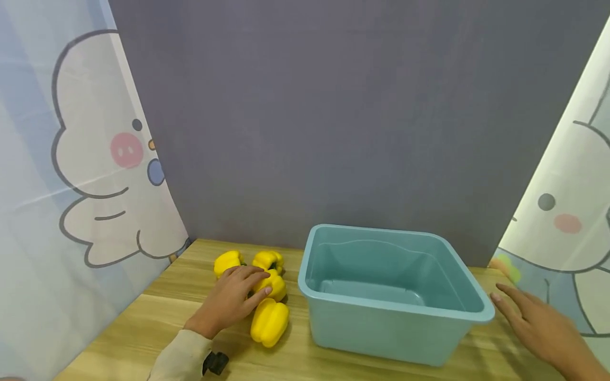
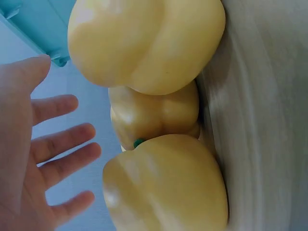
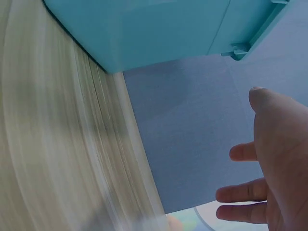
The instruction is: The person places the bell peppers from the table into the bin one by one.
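Note:
Several yellow bell peppers lie grouped on the left of the table: a front bell pepper (image 1: 269, 323), one behind it (image 1: 276, 286), and two at the back. My left hand (image 1: 232, 297) is over the group with its fingers spread. In the left wrist view a gap shows between the fingers and the nearest bell pepper (image 2: 166, 185), and nothing is held. To the right of the peppers stands a blue-green plastic tub (image 1: 381, 330) with no contents visible. My right hand (image 1: 540, 325) is just off the tub's right side, fingers extended and holding nothing.
The wood-grain table (image 1: 157, 317) ends at a grey upright panel (image 1: 333, 132) behind the tub. Cartoon-printed curtains hang at the left (image 1: 38, 211) and right. A black strap piece (image 1: 215, 363) sits at my left wrist.

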